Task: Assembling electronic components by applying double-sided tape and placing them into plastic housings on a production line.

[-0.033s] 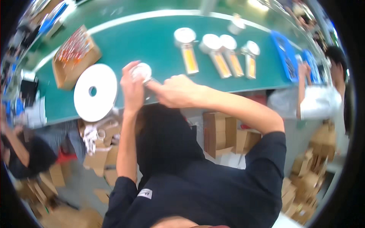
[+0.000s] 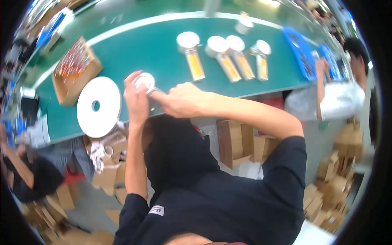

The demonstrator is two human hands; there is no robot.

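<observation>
My left hand (image 2: 136,100) is raised over the near edge of the green table (image 2: 155,53) and holds a small white round piece (image 2: 145,81) in its fingertips. My right hand (image 2: 183,100) comes in from the right with its fingers closed, and their tips pinch the lower right edge of the same piece. Exactly what the fingers grip there is too blurred to tell. A big flat white disc with a centre hole (image 2: 99,107) lies on the table just left of my left hand.
An open cardboard box of orange-red items (image 2: 75,67) stands at the table's left. Several white-capped tubes with orange labels (image 2: 228,55) lie at the back centre, blue trays (image 2: 300,51) at the right. A co-worker in white (image 2: 341,96) sits right; cardboard boxes (image 2: 234,141) sit below.
</observation>
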